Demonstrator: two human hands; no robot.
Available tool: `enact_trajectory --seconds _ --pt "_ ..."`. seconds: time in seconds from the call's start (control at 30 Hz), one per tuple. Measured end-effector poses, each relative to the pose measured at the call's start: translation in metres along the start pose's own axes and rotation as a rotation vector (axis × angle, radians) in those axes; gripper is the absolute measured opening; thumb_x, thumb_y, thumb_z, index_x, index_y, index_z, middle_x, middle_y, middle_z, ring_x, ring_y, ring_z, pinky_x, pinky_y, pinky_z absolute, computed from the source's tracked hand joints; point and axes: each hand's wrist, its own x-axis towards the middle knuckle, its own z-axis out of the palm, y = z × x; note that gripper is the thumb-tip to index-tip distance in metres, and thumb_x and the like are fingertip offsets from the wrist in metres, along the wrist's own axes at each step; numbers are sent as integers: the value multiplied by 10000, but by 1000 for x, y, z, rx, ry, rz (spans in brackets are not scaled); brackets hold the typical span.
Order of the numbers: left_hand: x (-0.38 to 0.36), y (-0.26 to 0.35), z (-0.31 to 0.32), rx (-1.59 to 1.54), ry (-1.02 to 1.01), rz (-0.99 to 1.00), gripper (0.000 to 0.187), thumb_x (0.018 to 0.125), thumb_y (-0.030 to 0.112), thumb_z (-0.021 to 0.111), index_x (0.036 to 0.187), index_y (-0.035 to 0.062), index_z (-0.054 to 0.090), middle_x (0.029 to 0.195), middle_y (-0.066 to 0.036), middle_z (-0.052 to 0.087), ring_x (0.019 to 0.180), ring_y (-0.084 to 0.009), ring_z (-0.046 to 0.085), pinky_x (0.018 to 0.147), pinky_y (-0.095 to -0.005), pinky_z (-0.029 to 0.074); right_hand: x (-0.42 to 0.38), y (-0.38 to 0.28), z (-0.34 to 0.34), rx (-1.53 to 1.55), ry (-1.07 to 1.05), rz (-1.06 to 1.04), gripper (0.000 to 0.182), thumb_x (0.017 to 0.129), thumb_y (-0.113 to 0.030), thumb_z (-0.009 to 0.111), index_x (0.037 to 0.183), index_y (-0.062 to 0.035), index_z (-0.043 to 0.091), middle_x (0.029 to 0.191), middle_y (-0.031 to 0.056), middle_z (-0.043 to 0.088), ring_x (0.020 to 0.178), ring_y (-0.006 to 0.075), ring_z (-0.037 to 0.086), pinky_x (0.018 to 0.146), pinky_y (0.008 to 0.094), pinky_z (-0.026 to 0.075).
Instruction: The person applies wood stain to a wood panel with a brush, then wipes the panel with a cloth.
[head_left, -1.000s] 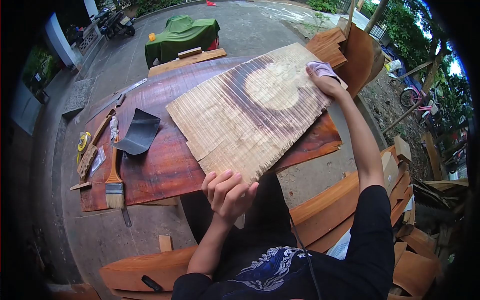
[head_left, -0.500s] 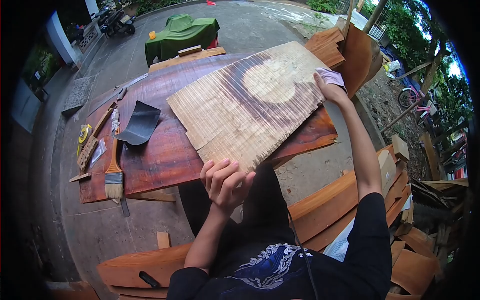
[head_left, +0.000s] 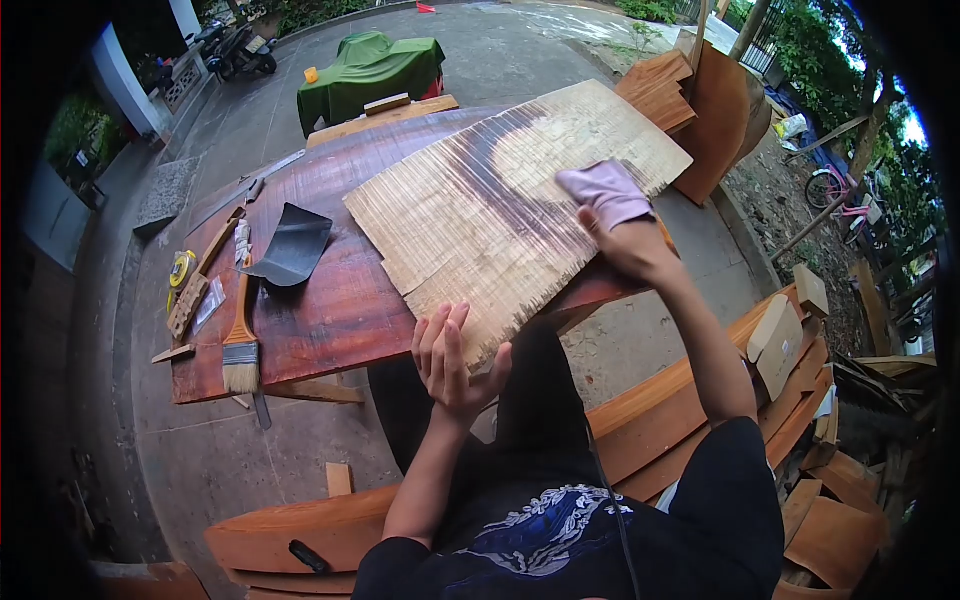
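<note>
A pale wooden board (head_left: 450, 215) with a dark curved stain lies tilted across the reddish wooden slab (head_left: 310, 335). My right hand (head_left: 635, 245) holds a light purple cloth (head_left: 608, 190) against the board's right part, near its jagged edge. At the board's near-left corner is my left hand (head_left: 457, 365), palm against the edge, with its fingers raised and apart. To the left on the slab are a wide paintbrush (head_left: 241, 345), a bent black sheet (head_left: 292, 247), a wooden-handled tool (head_left: 190, 290) and a yellow tape measure (head_left: 181, 268).
Beyond the slab stands something under a green cover (head_left: 370, 75). Curved wooden pieces (head_left: 650, 400) are stacked at the lower right, others (head_left: 300, 525) at the lower left. Upright boards (head_left: 715, 120) stand at the slab's far right. A pink bicycle (head_left: 840, 195) is farther right.
My right hand has moved with the cloth from the board's right edge inward and toward me. My left hand's fingers have lifted and straightened. The view has shifted slightly.
</note>
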Motion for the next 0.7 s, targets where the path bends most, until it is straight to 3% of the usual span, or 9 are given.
enact_trajectory --seconds 0.07,0.13,0.2,0.27,0.33,0.4,0.43,0.5,0.7 --pt "0 0 2 1 28 -6 758 959 306 775 1556 -27 450 1324 -195 727 1253 -380 685 1154 -523 446 6 37 -14 111 -34 350 788 1119 -616 384 1640 -25 416 1660 233 455 1563 355 406 1300 408 271" --pt "0 2 6 4 53 -8 689 1003 307 712 1549 -31 461 1314 -197 730 1246 -379 690 1149 -525 448 -1 2 -3 -119 -34 270 895 1087 -676 403 1659 11 349 1687 262 398 1590 390 350 1318 407 227" --pt "-2 -1 4 -27 49 -2 613 1042 286 631 1539 -37 474 1313 -198 730 1233 -374 695 1141 -529 452 -22 -37 31 -200 -1 -161 931 1047 -696 462 1664 -8 355 1698 274 364 1617 409 281 1344 471 139" --pt "-2 -3 4 -47 41 3 555 1069 265 565 1526 -42 489 1310 -198 732 1220 -370 699 1138 -534 454 -47 -101 30 -81 -43 -347 886 1059 -728 411 1646 -65 437 1661 254 432 1604 398 317 1336 505 146" --pt "-1 -4 0 -68 23 15 515 1086 246 514 1510 -47 508 1305 -197 734 1209 -366 702 1137 -540 456 -34 -80 20 -17 -140 -362 836 1065 -700 431 1614 -72 492 1629 213 497 1570 376 389 1328 482 187" --pt "-2 -4 -4 -77 -11 20 514 1096 248 498 1501 -69 503 1282 -212 729 1196 -390 691 1135 -569 458 -17 -20 8 -16 -90 -106 834 1077 -691 410 1603 -48 489 1632 194 506 1535 347 447 1306 412 256" --pt "-1 -5 -4 -82 -24 23 514 1102 249 489 1496 -80 500 1271 -220 726 1190 -402 685 1134 -584 459 -11 0 -7 -96 9 -15 659 1121 -524 432 1566 -48 534 1565 209 560 1503 366 457 1287 435 284" --pt "-2 -4 -4 -81 -19 15 503 1095 242 494 1477 -85 516 1263 -218 730 1186 -398 688 1133 -586 459 -2 23 -21 23 23 384 750 1104 -565 450 1584 10 482 1603 248 501 1533 381 415 1298 440 259" --pt "-4 -2 0 -69 7 -8 490 1080 226 504 1457 -84 534 1250 -207 736 1185 -388 692 1134 -593 459 -44 -89 27 -50 -27 -346 832 1025 -634 577 1595 -35 485 1635 256 447 1573 435 340 1323 510 188"
